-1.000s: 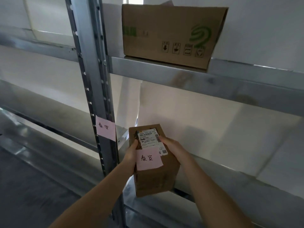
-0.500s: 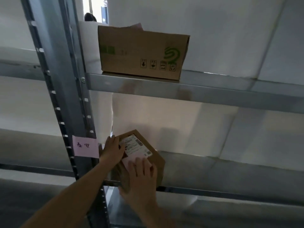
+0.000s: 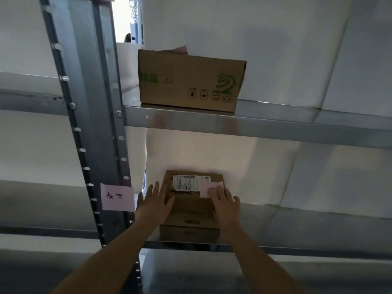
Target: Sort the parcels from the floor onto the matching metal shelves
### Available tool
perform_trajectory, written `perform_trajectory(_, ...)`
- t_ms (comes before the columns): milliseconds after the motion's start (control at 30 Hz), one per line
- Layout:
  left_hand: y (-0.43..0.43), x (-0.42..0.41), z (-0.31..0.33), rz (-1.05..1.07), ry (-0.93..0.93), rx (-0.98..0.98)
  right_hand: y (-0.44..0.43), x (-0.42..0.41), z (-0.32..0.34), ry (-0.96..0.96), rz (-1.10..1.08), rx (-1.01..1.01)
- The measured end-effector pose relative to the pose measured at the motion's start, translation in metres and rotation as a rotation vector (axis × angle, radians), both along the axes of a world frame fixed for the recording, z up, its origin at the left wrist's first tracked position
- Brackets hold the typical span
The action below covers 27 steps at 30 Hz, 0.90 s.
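Cardboard parcel (image 3: 191, 209) is sitting on the lower metal shelf (image 3: 297, 228), hard up by the left front corner next to the upright post (image 3: 89, 124), and its near end looks to be right at the shelf's front edge. Both hands are lying flat on top of it, not gripping anything: left hand (image 3: 153, 205) is spread over the left top edge, right hand (image 3: 226, 205) is spread over the right side, fingers half covering the pink note (image 3: 209, 188) stuck beside the shipping label (image 3: 186, 182).

What I'd be worrying about: if the hands are letting go now, the near end could be hanging a bit over the front lip, so a nudge from a forearm could be tipping it back onto the floor. Can't tell from this angle how much is actually overhanging. Sliding it further in with flat palms could also be peeling that pink note off, since the right fingers are dragging across it, and then nobody's matching it to the pink tag (image 3: 117, 197) on the post.

Further back, the shelf is bare to the wall. Up on the upper shelf (image 3: 275, 126), a bigger carton (image 3: 188, 81) is sitting by the left front corner, well clear of all this.
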State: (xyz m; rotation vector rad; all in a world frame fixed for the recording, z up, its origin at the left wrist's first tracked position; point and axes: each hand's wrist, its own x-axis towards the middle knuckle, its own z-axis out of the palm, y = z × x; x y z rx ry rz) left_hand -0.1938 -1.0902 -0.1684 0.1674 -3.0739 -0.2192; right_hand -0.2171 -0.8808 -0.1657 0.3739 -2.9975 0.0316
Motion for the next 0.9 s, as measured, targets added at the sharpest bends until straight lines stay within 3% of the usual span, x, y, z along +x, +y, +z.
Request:
perform_trajectory(333, 0.001, 0.001, 0.013, -0.050, -0.104, -0.029, -0.004, 0.008, -0.005, -0.010, -0.058, 0.005)
perform_trajectory(567, 0.002, 0.023, 0.022, -0.118, -0.061, -0.081, -0.004, 0.039, -0.001, 0.009, -0.074, -0.035)
perform_trajectory(900, 0.018, 0.082, 0.051, -0.191, 0.199, -0.028, 0.011, 0.107, 0.026, 0.121, -0.067, -0.142)
